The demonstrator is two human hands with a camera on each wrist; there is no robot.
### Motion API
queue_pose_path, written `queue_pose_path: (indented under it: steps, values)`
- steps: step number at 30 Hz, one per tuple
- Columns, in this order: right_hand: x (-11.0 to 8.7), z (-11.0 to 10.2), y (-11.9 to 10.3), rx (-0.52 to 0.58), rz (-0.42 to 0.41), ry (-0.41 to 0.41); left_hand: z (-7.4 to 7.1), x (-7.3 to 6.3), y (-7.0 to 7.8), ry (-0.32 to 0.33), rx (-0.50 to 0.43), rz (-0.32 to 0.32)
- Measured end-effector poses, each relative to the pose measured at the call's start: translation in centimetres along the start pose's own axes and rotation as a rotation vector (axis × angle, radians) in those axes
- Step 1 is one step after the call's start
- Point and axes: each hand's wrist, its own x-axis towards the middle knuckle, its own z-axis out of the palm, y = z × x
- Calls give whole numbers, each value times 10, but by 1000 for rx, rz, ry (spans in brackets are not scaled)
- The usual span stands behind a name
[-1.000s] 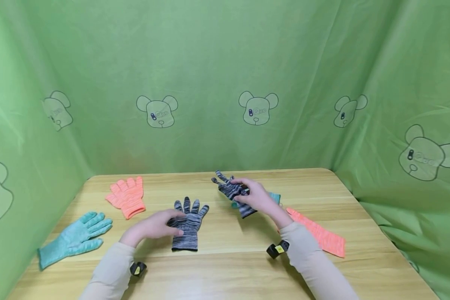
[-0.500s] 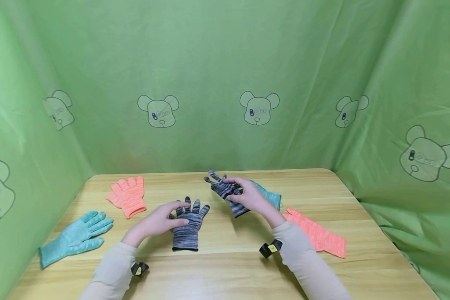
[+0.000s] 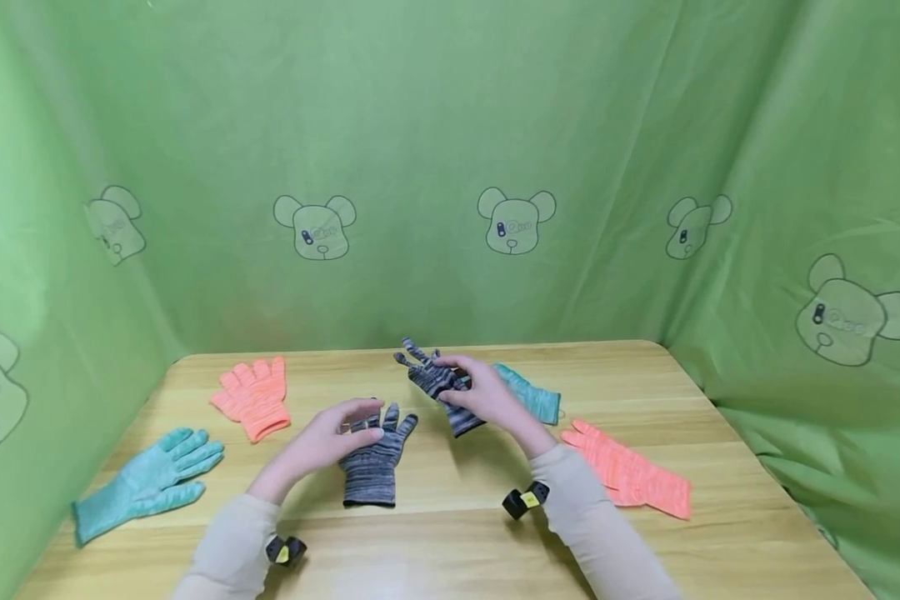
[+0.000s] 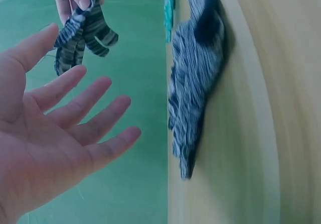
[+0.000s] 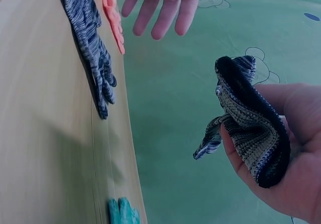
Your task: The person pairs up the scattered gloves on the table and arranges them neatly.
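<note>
My right hand (image 3: 483,392) pinches a black-and-grey striped knit glove (image 3: 431,379) between thumb and fingers, lifted off the table. In the right wrist view the held glove (image 5: 256,128) shows its dark cuff opening toward the camera. A second glove of the same striped knit (image 3: 371,475) lies flat on the table, fingers pointing away. Over it hovers my left hand (image 3: 330,437), covering part of its fingers in the head view. From the left wrist view, the left hand (image 4: 60,133) has its fingers spread and holds nothing; the flat glove (image 4: 195,78) lies beside it on the tabletop.
On the left lie an orange glove (image 3: 257,396) and a teal glove (image 3: 150,483). Another teal glove (image 3: 532,393) and an orange one (image 3: 630,468) lie to the right, near my right forearm. Green curtains (image 3: 420,167) enclose the wooden table (image 3: 450,550) behind and at both sides.
My right hand has carried the striped glove leftward, uncovering more of the teal and orange gloves on the right. My left hand has shifted slightly up and right over the flat striped glove.
</note>
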Motion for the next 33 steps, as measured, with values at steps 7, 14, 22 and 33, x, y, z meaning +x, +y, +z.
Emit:
queue_pose_path:
  steps: [7,14,22,33]
  values:
    - [3,5,-7,46,10,-19,5,6,9,34,-129,-64]
    - [3,16,-13,67,2,-24,8,12,14,106,-225,-126]
    - [5,24,-19,80,-33,-25,12,20,19,160,-354,-165]
    - [8,32,-19,103,-19,-22,17,27,24,242,-460,-239]
